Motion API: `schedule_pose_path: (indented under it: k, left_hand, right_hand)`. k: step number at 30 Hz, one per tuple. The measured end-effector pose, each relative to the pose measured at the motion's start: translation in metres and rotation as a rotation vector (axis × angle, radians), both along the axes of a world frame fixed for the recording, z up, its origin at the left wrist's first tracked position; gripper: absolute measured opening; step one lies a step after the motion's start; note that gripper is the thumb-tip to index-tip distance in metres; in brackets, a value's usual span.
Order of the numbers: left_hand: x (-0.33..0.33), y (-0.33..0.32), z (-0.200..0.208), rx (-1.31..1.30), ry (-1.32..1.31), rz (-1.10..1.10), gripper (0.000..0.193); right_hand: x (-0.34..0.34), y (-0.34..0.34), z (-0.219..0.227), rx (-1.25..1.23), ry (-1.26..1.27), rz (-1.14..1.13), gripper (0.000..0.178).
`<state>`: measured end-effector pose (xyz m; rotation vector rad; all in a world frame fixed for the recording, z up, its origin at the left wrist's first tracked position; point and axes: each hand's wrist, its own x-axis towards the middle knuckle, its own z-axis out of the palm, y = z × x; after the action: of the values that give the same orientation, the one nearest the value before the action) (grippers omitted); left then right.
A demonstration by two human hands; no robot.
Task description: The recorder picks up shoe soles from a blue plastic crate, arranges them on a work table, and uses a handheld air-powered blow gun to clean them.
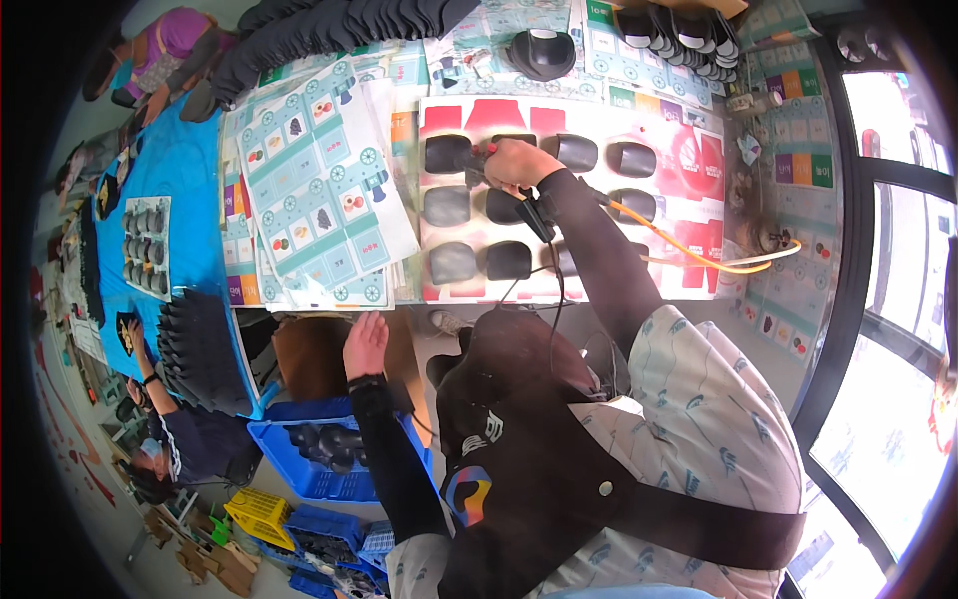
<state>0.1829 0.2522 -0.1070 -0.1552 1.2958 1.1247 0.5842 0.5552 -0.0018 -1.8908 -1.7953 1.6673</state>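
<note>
R hand [521, 165] w/ spray-type tool [480, 163] over blk pieces [447, 154]
R fingers curled tight round tool — its front just L of them, nr top row; L hand [366, 344] empty, fingers loose, nr printed sheets [329, 190].

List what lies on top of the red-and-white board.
Dark curved pieces lie in rows. The right hand and dark sleeve partly cover some; the board under the pieces is hidden.

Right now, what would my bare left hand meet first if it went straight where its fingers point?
Your bare left hand would probably meet the near edge of the white-and-teal printed sheets first, though its height against them is unclear.
</note>
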Motion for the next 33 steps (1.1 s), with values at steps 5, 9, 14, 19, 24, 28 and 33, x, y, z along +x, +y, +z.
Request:
schedule_pose_path:
  k: [5,9,14,19,24,28,33]
  left_hand:
    - [0.022,0.07,-0.027,-0.073,-0.056,0.059,0.041]
    - [0.027,0.106,-0.047,-0.08,-0.186,0.169,0.034]
    - [0.01,0.124,-0.08,-0.151,-0.272,0.338,0.02]
    - [-0.051,0.069,-0.132,-0.069,0.402,0.031,0.016]
    - [-0.073,0.048,-0.131,-0.121,0.459,0.292,0.014]
    - [-0.081,0.025,-0.091,-0.034,0.351,0.191,0.01]
    - [-0.073,-0.047,-0.048,-0.078,0.285,0.212,0.034]
  right_hand:
    - [-0.005,-0.007,0.01,-0.163,0.057,0.0,0.012]
    - [-0.002,-0.012,0.005,-0.078,0.0,-0.044,0.019]
    - [0.002,-0.03,0.019,-0.083,0.141,-0.062,0.018]
    - [-0.011,-0.039,0.019,0.469,0.01,-0.06,0.03]
    - [-0.015,-0.039,0.002,0.522,0.053,-0.001,0.028]
    - [-0.021,-0.038,0.005,0.533,-0.024,-0.055,0.027]
    - [-0.012,-0.041,-0.001,0.537,-0.048,-0.062,0.03]
